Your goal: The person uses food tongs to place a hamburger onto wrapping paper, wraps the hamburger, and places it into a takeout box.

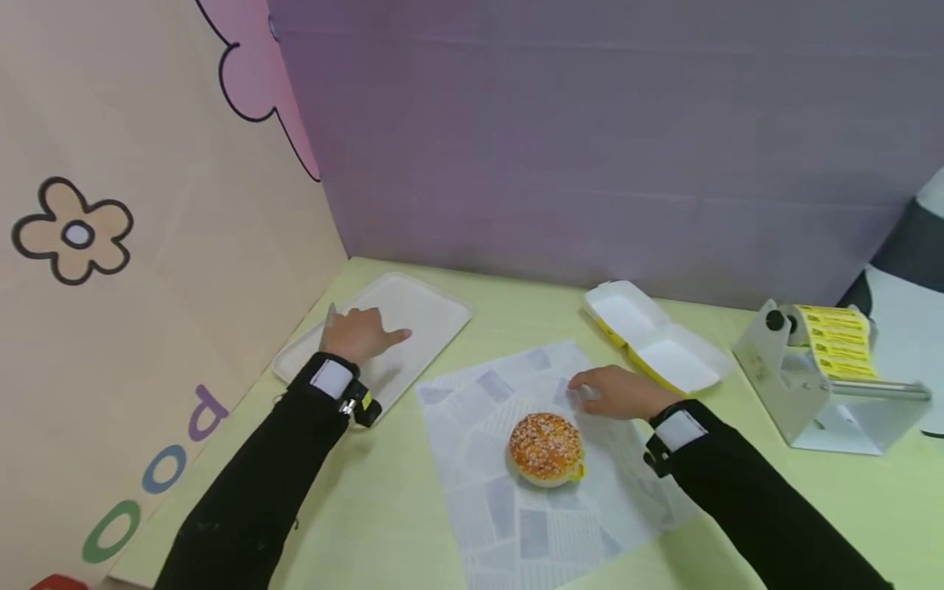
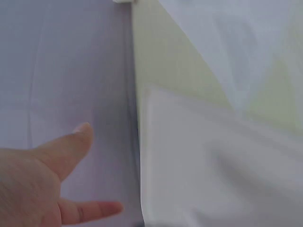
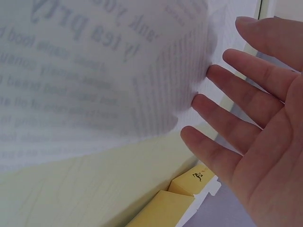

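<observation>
A round sesame-seed burger [image 1: 546,447], with a yellow bit showing at its lower right edge, sits on a sheet of newsprint-patterned wrapping paper [image 1: 490,500]. My right hand [image 1: 619,392] is at the paper's right side, beyond the burger. In the right wrist view its fingers [image 3: 246,90] are extended and the fingertips meet the raised paper [image 3: 94,94]; the thumb stands apart. Over the left side of a white tray [image 1: 424,315] is my left hand [image 1: 357,334], thumb stretched out. Nothing shows in its grasp; whether it touches the tray cannot be told.
An opened white-and-yellow takeaway box [image 1: 686,356] lies behind my right hand. At the far right stands a label dispenser [image 1: 833,385] with a roll of yellow labels, beside a white and dark machine [image 1: 910,328]. Walls close off the table's left and back.
</observation>
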